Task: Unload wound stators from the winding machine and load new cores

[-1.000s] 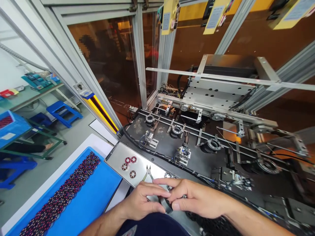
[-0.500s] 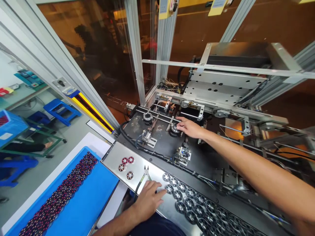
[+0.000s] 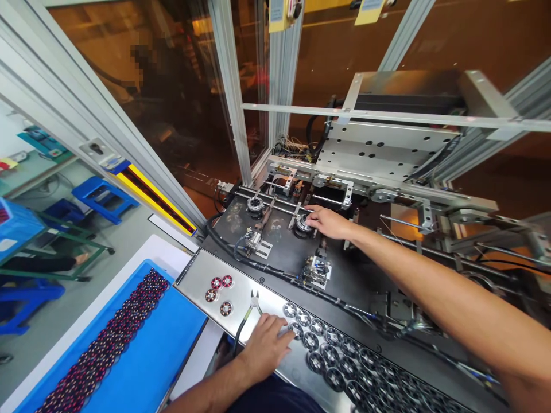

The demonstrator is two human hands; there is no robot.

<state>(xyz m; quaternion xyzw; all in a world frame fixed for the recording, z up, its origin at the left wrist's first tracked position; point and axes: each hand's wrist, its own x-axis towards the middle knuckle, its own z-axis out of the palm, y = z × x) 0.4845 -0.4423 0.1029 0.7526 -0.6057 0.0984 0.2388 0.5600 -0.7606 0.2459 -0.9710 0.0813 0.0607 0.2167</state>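
Presently, ring is at 2nd station from left on machine bed, partly covered by R hand. R fingertips are bunched on its top & rim; contact obs., but clamped or merely pressing: cannot tell. Change noted: approx. 1 sec. ago both hands were together over tray w/ a dark metal pc. btwn them, and the ring was uncovered; R hand has since gone out to the ring, position much the same as at last half-sec. check. Judged: work has shifted from tray to station, i.e. from 2-handed to 1-handed handling. L hand is low over tray, palm down, fingers loosely apart, no pc. seen in grasp; index tip is at the nearest hub, touching or just above, not verifiable. Cutters lie just beside L hand, tips toward bed, one handle partly hidden by it. Other hubs are massed along tray to the right; 4 coils lie near its left end, beyond the cutters. Farther left, blue bin holds a long overlapping row of similar coils. Leftmost station: no hand on it.
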